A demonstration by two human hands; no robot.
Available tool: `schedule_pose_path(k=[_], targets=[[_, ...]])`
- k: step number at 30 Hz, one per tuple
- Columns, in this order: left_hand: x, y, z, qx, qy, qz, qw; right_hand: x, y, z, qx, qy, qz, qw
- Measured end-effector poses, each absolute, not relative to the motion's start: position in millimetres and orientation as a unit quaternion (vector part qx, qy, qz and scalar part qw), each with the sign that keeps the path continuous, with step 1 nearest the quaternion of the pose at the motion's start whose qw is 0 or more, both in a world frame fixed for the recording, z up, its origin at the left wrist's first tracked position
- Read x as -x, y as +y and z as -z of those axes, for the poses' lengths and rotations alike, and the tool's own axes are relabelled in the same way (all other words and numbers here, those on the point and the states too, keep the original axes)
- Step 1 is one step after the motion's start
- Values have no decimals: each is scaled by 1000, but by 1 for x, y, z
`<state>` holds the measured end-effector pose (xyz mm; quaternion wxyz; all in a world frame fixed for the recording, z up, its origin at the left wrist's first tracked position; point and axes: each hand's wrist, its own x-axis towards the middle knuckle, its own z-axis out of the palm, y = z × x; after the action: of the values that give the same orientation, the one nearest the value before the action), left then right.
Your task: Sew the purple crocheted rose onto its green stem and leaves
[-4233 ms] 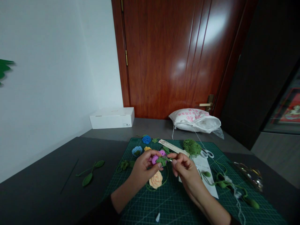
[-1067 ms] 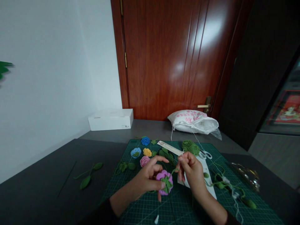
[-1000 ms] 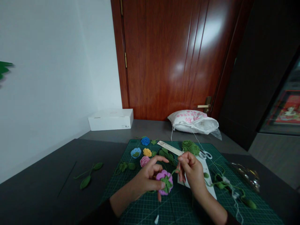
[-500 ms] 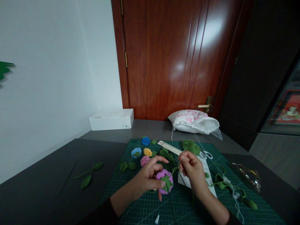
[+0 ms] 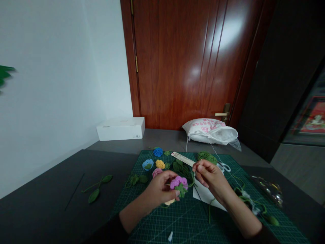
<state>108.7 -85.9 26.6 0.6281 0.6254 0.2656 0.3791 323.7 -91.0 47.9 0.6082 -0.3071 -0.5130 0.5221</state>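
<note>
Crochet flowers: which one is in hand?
The purple crochet flower, held in the left hand; the blue, light-blue, yellow, pink and peach ones lie on the green cutting mat.

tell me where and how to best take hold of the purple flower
Probably pinch the purple flower by the petals along its upper rim, coming from the far side. The left hand grips its left edge, a green strand spans from its right side toward the right hand, and the green leafy base covers its lower part, so the upper petals look easiest to reach.
</note>
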Motion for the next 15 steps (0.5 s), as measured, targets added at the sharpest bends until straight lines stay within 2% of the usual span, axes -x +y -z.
schedule_pose_path(k=[8, 15], targets=[[-108, -87, -32, -607, 291, -410, 615, -314, -98, -50, 307, -502, -515, 623], [-109, -88, -32, -620, 228, -390, 641, -306, -98, -45, 305, -487, -503, 646]])
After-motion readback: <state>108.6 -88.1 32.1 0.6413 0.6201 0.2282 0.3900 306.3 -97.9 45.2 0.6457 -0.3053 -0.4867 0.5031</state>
